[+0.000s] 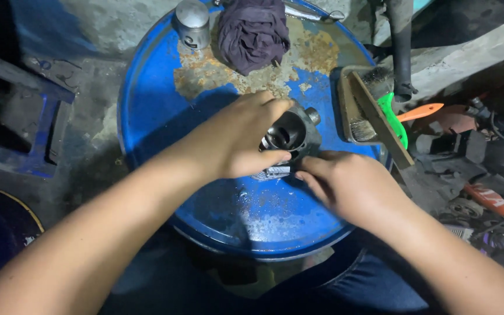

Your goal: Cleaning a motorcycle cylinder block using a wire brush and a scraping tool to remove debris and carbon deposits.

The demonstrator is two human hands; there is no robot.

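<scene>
Work surface: the round lid of a blue steel drum (158, 87), paint worn through to rust across its far half, wet and scuffed nearer you. It serves as your tabletop.

At its centre: a dark metal engine cylinder (293, 133), bore tilted toward you, cooling fins showing below your fingers. Your left hand (237, 140) curls over it from the left, fingers and thumb closed around the body. Your right hand (345, 181) lies low beside it, fingers pressed together against the finned base; whether they grip it you cannot tell.

Far edge: a silver metal can (192, 22) standing upright, and just beside it a crumpled dark purple rag (253, 32).

Right rim: a wire brush with a wooden handle (374, 114), a green-handled tool (395, 119) touching it.

Surroundings: stained concrete floor (97, 125), a blue metal frame (45, 125) at left, dark clutter and an orange-handled tool (420, 111) at right. Dim light.
</scene>
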